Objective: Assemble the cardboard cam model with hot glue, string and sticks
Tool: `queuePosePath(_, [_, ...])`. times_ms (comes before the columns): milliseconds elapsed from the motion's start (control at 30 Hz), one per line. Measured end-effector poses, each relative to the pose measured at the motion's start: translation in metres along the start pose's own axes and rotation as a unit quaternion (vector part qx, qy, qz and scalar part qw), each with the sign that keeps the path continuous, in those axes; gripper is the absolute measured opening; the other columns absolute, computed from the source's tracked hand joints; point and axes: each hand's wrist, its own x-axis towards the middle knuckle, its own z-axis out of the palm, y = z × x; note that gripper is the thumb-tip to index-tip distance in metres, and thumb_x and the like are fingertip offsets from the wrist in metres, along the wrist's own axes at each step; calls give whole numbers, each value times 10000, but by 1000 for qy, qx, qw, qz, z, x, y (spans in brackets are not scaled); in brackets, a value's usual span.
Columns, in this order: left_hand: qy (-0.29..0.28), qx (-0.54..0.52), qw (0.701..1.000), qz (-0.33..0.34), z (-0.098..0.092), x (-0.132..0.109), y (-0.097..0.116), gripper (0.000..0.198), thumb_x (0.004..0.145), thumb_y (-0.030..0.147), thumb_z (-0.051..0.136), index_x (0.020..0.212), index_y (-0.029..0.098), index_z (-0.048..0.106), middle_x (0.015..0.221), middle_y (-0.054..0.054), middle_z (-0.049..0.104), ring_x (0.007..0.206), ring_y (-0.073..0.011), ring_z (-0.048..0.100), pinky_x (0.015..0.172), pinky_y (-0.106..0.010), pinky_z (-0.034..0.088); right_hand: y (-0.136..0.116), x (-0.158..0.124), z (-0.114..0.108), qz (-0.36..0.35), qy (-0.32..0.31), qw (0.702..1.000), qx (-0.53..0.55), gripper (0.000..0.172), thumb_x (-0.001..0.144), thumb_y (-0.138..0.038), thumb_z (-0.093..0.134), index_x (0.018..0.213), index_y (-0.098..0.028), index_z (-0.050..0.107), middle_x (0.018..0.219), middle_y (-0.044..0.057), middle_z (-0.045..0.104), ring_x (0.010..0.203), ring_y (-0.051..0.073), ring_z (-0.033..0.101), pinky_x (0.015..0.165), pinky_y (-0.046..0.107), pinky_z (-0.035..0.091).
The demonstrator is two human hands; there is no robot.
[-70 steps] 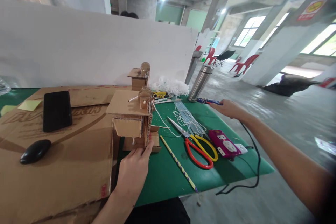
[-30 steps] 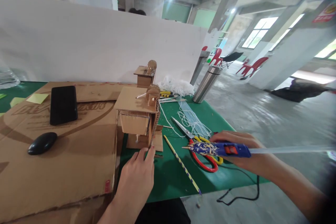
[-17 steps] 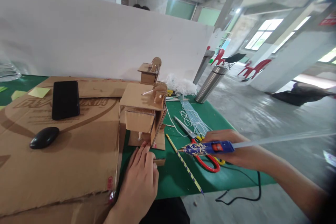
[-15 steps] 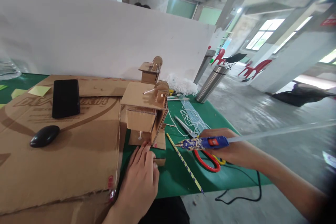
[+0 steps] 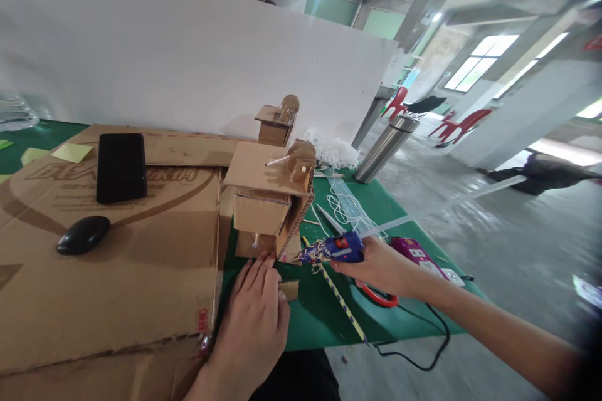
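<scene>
A boxy cardboard model [image 5: 263, 169] stands on the green table, with a disc-shaped cardboard piece and a thin white stick on top. My left hand [image 5: 261, 310] is closed low at its front, fingertips against its base. A small cardboard strip [image 5: 290, 289] sticks out between the thumb and forefinger; the covered part is hidden. In my right hand [image 5: 383, 266] is a blue glue gun [image 5: 333, 249] with a long clear glue stick [image 5: 442, 203] out of its back. The nozzle points left, close to the model's lower right edge. A yellow dotted pencil [image 5: 341, 301] lies below the gun.
Red-handled scissors [image 5: 383, 297] and a purple power strip [image 5: 416, 250] lie partly behind my right hand. A steel flask [image 5: 385, 149], white string [image 5: 352, 213] and another cardboard piece [image 5: 274, 128] are farther back. Left are a flat carton [image 5: 155, 288], a black tablet [image 5: 121, 168] and a mouse [image 5: 83, 235].
My right hand has moved the glue gun left, bringing its nozzle to the model's base. The purple power strip has come into sight. My left hand stays in place at the model.
</scene>
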Motion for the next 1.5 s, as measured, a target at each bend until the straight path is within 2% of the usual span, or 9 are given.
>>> queuePosePath(200, [-7, -9, 1000, -2, -1, 0, 1, 273, 862, 59, 387, 1076, 159, 523, 1192, -163, 688, 1151, -262, 651, 994, -490, 533, -7, 4, 8, 21, -7, 999, 34, 193, 766, -348, 629, 659, -207, 552, 557, -43, 542, 524, 118, 466, 484, 229, 395])
queuePosePath(433, [-11, -6, 1000, -5, -1, -1, 0, 287, 869, 65, 383, 1107, 144, 523, 1210, -181, 682, 1163, -280, 648, 982, -507, 538, -17, 7, 10, 30, -19, 998, 53, 172, 723, -274, 576, 621, -216, 450, 549, -68, 441, 506, 90, 347, 470, 218, 340])
queuePosePath(700, [-12, -8, 1000, 0, -2, 1, 0, 289, 865, 62, 387, 1110, 134, 521, 1210, -188, 681, 1167, -281, 647, 988, -508, 537, -23, 7, 11, 47, -9, 998, 27, 142, 699, -262, 579, 632, -219, 462, 528, -69, 402, 512, 102, 345, 520, 237, 352])
queuePosePath(1067, [-4, -7, 1000, 6, -3, 1, 0, 267, 854, 48, 384, 1064, 148, 516, 1174, -188, 694, 1129, -277, 666, 963, -511, 554, -34, 9, 8, 64, -17, 998, 3, 217, 719, -214, 563, 596, -218, 384, 516, -78, 336, 493, 86, 269, 479, 234, 283])
queuePosePath(1500, [5, 5, 1000, 10, -2, 1, -1, 273, 859, 63, 369, 1071, 138, 524, 1166, -196, 700, 1142, -288, 667, 954, -514, 567, -35, 8, 7, 79, -20, 997, -8, 183, 711, -209, 583, 616, -211, 427, 534, -66, 389, 504, 93, 320, 494, 237, 298])
